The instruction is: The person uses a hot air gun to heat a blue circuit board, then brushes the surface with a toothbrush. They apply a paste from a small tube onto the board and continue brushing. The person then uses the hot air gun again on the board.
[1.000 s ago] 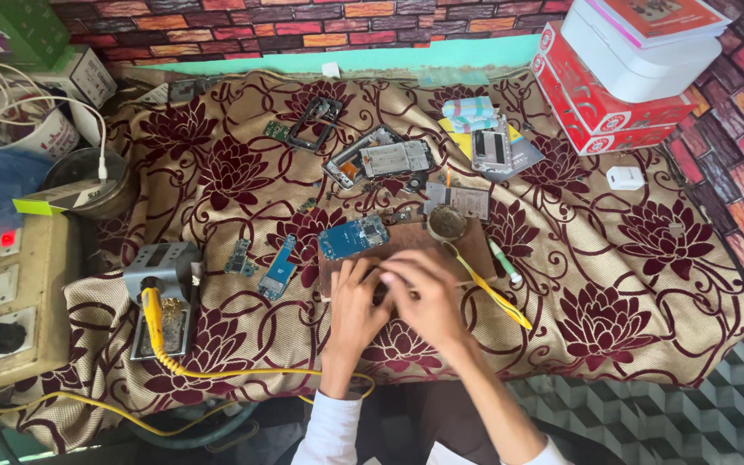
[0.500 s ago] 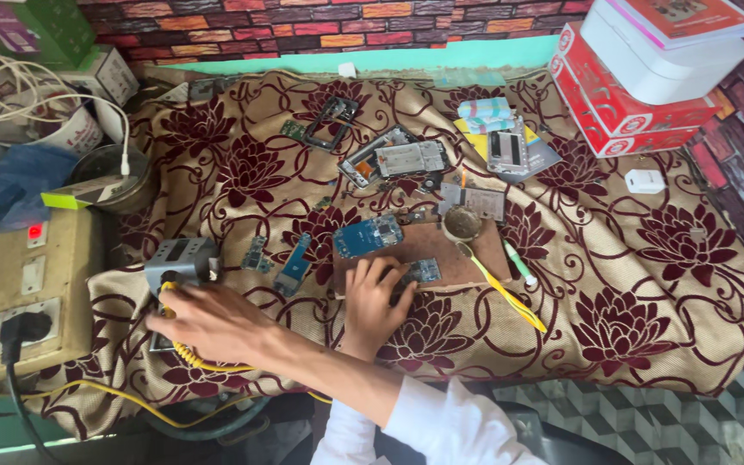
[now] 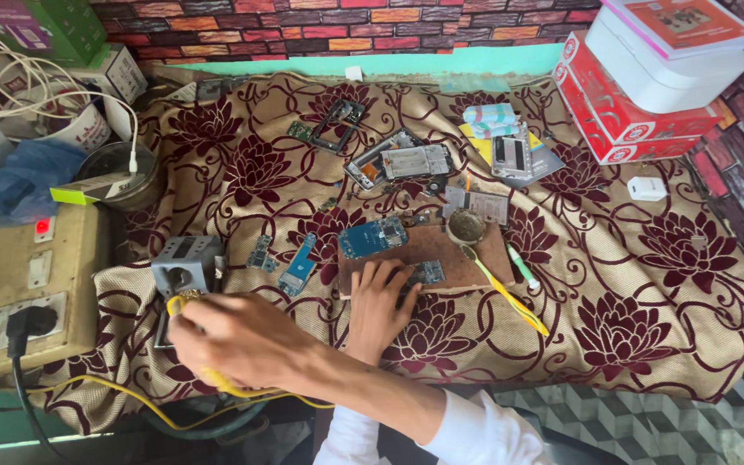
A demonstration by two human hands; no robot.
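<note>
1. Gripping the yellow-handled soldering iron point(image 3: 184, 303), our right hand point(image 3: 234, 340) closes around it just beside the grey metal stand point(image 3: 184, 263).
2. We rest our left hand point(image 3: 379, 303), fingers spread, on the small circuit board point(image 3: 426, 274) lying on the brown work mat point(image 3: 441, 250).

Red boxes point(image 3: 613, 112) under a white case point(image 3: 665, 73) (far corner); yellow toothbrush point(image 3: 510, 294).

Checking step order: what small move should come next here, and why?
Probably lift the yellow soldering iron out of the grey stand: the right hand is closed on its handle there, while the left hand rests on the small circuit board on the wooden board.
</note>
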